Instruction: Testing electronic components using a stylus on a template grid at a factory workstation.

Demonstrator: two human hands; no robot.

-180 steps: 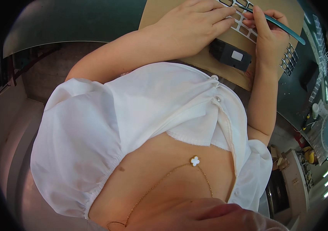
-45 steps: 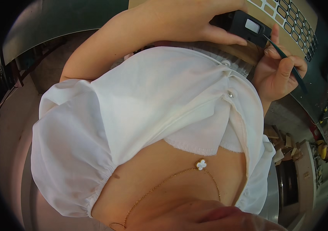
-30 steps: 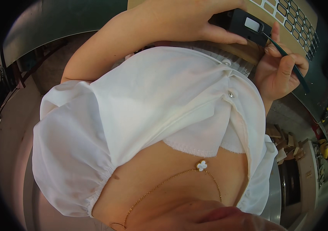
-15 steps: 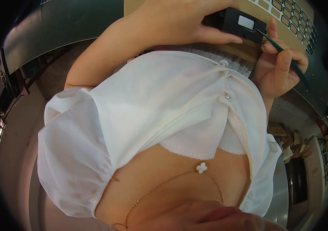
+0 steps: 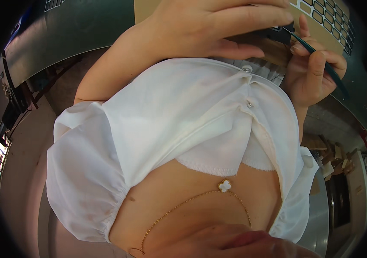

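The left hand point(image 5: 218, 26) lies spread, palm down, over a small black box-shaped device point(image 5: 278, 33) at the top of the view, its fingers stretched across the device's top and the thumb running along the near edge; the grip is loose and flat rather than clenched, pressing on the device more than closing round it, and most of the device is hidden beneath the fingers. The right hand point(image 5: 312, 73) sits just beside it to the right, fingers curled and pinched on a thin dark teal rod-like tool point(image 5: 321, 58), whose upper tip meets the exposed corner of the black device while its other end slants down and right past the knuckles. Both hands work over a brown cardboard sheet point(image 5: 278, 53) lying on a dark green surface point(image 5: 76, 30); a pale panel with rows of dark rectangular cut-outs point(image 5: 325, 13) lies on the cardboard behind the right hand. A white puff-sleeved blouse point(image 5: 149, 129) fills the middle of the view, with a thin gold chain carrying a white clover-shaped pendant point(image 5: 224, 185) below it.
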